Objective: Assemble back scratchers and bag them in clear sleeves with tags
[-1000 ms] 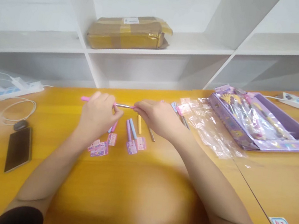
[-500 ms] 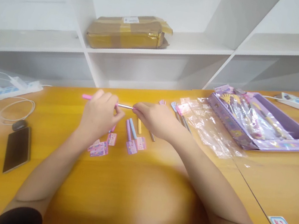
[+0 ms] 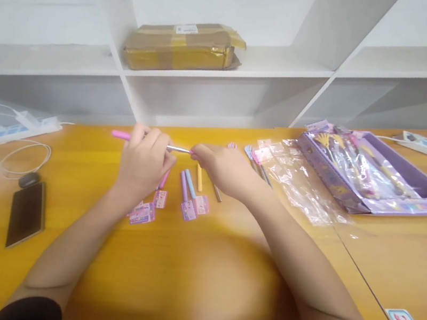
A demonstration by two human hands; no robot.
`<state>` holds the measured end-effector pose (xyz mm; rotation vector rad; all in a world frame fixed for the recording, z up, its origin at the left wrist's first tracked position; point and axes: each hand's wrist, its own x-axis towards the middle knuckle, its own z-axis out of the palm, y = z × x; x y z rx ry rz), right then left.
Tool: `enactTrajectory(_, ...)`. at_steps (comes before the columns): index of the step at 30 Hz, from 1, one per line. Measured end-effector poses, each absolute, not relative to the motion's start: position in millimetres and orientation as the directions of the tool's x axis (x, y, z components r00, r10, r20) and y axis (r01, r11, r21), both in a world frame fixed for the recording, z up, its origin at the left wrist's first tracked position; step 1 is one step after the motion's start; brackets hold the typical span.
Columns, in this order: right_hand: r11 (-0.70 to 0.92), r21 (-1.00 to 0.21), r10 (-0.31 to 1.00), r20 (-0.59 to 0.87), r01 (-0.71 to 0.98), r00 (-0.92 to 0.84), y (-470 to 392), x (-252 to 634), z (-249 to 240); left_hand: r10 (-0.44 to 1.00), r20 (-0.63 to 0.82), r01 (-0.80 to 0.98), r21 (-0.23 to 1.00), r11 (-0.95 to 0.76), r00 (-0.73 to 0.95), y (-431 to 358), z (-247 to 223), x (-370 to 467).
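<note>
My left hand (image 3: 144, 160) is closed around the pink handle (image 3: 120, 135) of a back scratcher, whose end sticks out to the left. From this hand a thin metal rod (image 3: 178, 149) runs right to my right hand (image 3: 224, 170), which pinches its pink far end; the head is hidden by the fingers. Below lie a purple handle (image 3: 184, 185), a blue handle (image 3: 190, 182) and a yellow handle (image 3: 199, 178). Pink and purple cards (image 3: 143, 212) lie by my left wrist. Past my right hand are metal rods with a blue hand-shaped head (image 3: 248, 150) and a pink one (image 3: 258, 156).
Clear plastic wrappers (image 3: 306, 191) lie right of centre beside a purple box (image 3: 352, 202) holding bagged back scratchers. A phone (image 3: 27, 214), a cable and a power strip (image 3: 26, 128) are on the left. A taped parcel (image 3: 182, 49) rests on the white shelf behind.
My left hand and the pink handle have shifted slightly left and up, and the handle sticks out a little further. My right hand has barely moved and keeps its pinch.
</note>
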<state>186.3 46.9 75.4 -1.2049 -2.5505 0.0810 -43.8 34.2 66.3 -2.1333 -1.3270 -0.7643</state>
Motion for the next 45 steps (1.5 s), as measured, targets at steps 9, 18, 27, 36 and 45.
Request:
enactTrajectory(9,0.663,-0.132,0.74,0.263,0.737,-0.619,51,191,74,0.637,0.664,0.882,-0.074,-0.466,0.392,37,66,-45)
enactTrajectory(18,0.683,-0.147,0.718,0.309,0.715,-0.623,50,193,74,0.615,0.697,0.892,-0.083,-0.444,0.37,36,65,-45)
enactTrajectory(27,0.679,-0.131,0.72,0.31,0.723,-0.621,45,192,79,0.643,0.682,0.895,-0.038,-0.445,0.349,35,68,-44)
enactTrajectory(36,0.582,-0.092,0.677,0.605,0.808,-0.419,106,312,85,0.576,0.815,0.978,0.063,-0.198,0.064,70,115,-161)
enactTrajectory(45,0.223,-0.218,0.706,0.708,0.95,-0.003,118,410,74,0.502,0.865,0.983,0.095,-0.159,-0.002,60,132,-189)
